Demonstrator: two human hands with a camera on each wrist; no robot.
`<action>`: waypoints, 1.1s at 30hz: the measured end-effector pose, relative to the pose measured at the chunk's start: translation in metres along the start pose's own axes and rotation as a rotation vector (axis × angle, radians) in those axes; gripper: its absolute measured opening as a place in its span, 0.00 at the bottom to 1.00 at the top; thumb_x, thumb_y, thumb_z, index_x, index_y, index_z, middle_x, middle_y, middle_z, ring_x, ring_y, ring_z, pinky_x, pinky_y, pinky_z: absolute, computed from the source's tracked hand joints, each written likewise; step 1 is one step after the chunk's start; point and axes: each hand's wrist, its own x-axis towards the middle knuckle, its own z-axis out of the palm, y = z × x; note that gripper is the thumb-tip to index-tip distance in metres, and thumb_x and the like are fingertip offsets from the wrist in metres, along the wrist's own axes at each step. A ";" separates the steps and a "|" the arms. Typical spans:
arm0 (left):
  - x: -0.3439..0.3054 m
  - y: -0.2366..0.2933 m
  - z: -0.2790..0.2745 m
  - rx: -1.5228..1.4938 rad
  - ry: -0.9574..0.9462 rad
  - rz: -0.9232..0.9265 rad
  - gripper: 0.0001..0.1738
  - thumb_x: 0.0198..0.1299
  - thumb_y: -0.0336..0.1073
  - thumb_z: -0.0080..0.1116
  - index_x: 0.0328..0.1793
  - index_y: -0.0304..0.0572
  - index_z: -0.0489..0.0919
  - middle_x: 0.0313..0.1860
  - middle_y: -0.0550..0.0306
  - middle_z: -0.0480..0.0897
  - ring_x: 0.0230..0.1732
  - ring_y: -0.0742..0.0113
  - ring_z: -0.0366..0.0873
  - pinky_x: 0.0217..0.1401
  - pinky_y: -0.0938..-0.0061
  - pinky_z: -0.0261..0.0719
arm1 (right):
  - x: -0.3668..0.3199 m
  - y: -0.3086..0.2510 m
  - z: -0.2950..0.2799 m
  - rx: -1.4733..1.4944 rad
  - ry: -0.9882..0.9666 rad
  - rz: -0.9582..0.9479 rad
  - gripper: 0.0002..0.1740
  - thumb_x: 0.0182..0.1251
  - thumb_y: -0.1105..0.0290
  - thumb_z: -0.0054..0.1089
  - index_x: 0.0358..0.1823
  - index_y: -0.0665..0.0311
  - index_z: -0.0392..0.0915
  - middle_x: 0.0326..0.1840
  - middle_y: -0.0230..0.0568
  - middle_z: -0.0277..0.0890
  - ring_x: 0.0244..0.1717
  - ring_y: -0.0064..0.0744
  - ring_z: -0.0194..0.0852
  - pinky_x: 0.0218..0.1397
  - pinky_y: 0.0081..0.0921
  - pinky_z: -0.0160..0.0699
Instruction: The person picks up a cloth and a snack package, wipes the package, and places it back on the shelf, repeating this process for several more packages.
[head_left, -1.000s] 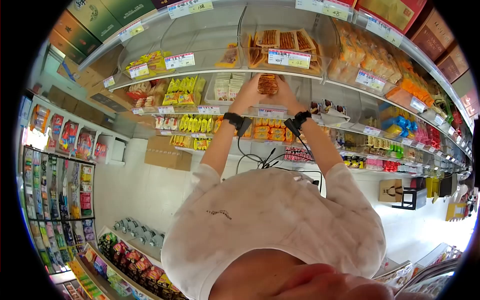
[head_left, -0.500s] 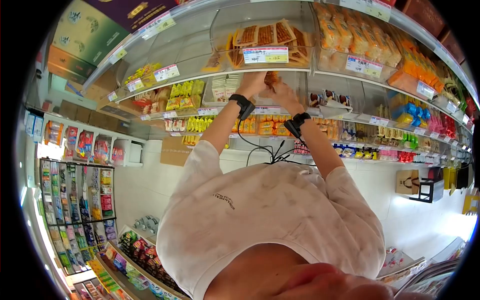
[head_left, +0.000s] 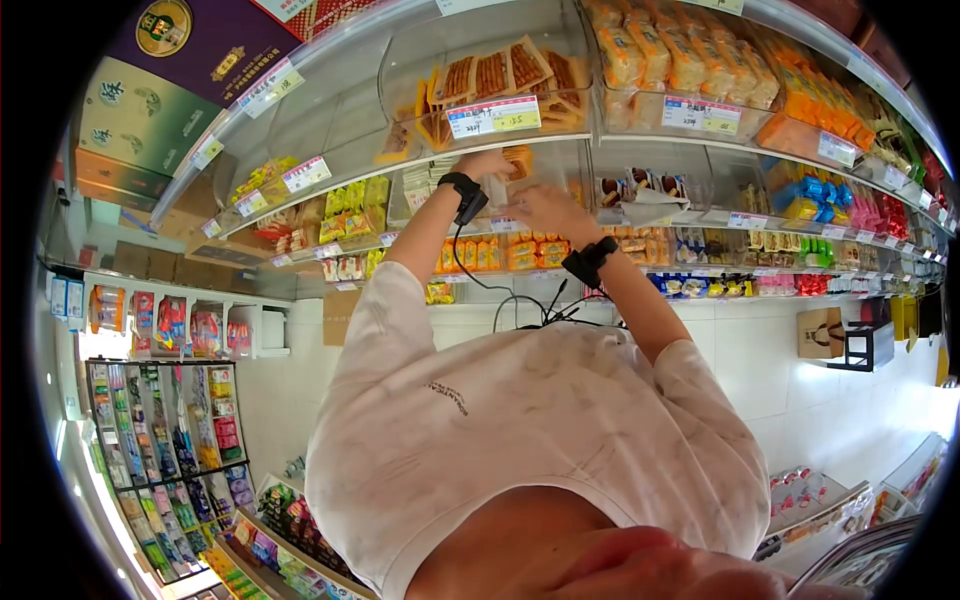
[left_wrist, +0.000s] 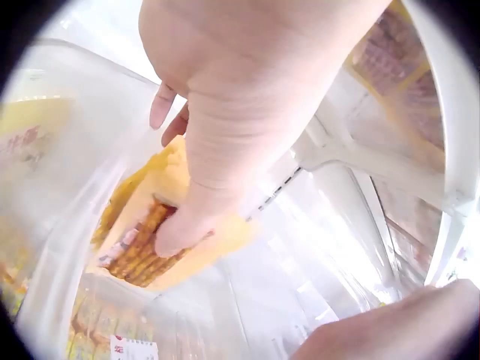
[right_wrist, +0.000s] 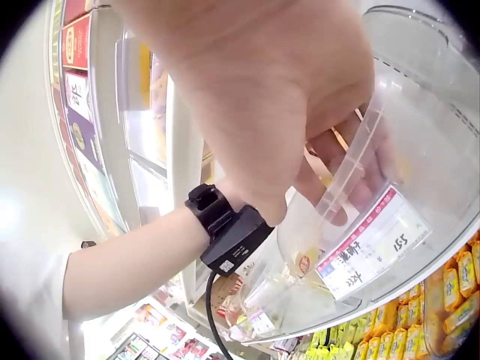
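My left hand [head_left: 485, 163] reaches into a clear plastic bin [right_wrist: 442, 120] on the second shelf. It pinches a flat, yellow-edged pack of brown snack sticks [left_wrist: 139, 251], with the thumb across the front and fingers at its upper edge. In the head view that pack of snack sticks [head_left: 518, 160] shows just beyond the fingers. My right hand [head_left: 550, 212] is at the bin's front wall, its fingers [right_wrist: 367, 184] loosely bent and seen through the clear plastic, with no pack in them. A price label [right_wrist: 375, 240] is fixed to that wall.
On the shelf above, similar packs [head_left: 500, 72] lie in a bin, its front lip overhanging my left hand. White packets [head_left: 425, 185] stand left of my hands. Chocolate-coloured packaged snacks [head_left: 645, 190] sit to the right. Cables [head_left: 540, 305] hang from the wrist bands.
Both hands were together on the stack of packs. My right hand has come away from it towards the bin's front, while the left holds on lower in the bin. The head view has shifted right.
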 end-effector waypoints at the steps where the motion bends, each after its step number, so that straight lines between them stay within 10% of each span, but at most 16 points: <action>1: 0.011 -0.013 0.009 0.043 0.082 0.089 0.32 0.50 0.45 0.71 0.58 0.32 0.80 0.46 0.40 0.86 0.46 0.52 0.83 0.54 0.63 0.80 | 0.000 -0.001 -0.007 0.018 0.002 -0.014 0.23 0.71 0.45 0.60 0.41 0.58 0.89 0.41 0.50 0.86 0.44 0.58 0.84 0.51 0.47 0.83; 11: 0.011 -0.023 0.014 0.107 0.104 0.138 0.28 0.58 0.45 0.68 0.61 0.35 0.79 0.53 0.41 0.84 0.53 0.50 0.82 0.60 0.62 0.77 | -0.007 0.006 0.018 -0.268 0.168 -0.112 0.17 0.63 0.48 0.66 0.41 0.53 0.87 0.40 0.43 0.84 0.44 0.47 0.85 0.48 0.43 0.82; 20: 0.032 -0.051 0.023 -0.179 -0.065 -0.046 0.26 0.62 0.44 0.66 0.60 0.32 0.79 0.35 0.45 0.87 0.48 0.60 0.85 0.56 0.64 0.80 | -0.009 0.003 0.023 -0.337 0.212 -0.141 0.17 0.63 0.50 0.66 0.42 0.54 0.87 0.44 0.44 0.82 0.44 0.49 0.84 0.48 0.42 0.83; 24: 0.009 -0.016 0.031 0.186 0.267 0.265 0.28 0.58 0.36 0.67 0.62 0.29 0.73 0.46 0.34 0.85 0.49 0.48 0.85 0.51 0.58 0.83 | -0.009 0.001 0.024 -0.336 0.250 -0.134 0.16 0.61 0.50 0.66 0.38 0.54 0.86 0.40 0.45 0.82 0.45 0.49 0.83 0.51 0.44 0.80; 33: 0.013 -0.008 0.027 0.143 0.071 0.231 0.27 0.64 0.32 0.59 0.69 0.36 0.70 0.53 0.36 0.82 0.52 0.43 0.82 0.54 0.56 0.81 | -0.009 0.002 0.023 -0.310 0.237 -0.115 0.16 0.60 0.51 0.67 0.38 0.56 0.86 0.42 0.45 0.82 0.46 0.49 0.83 0.51 0.43 0.81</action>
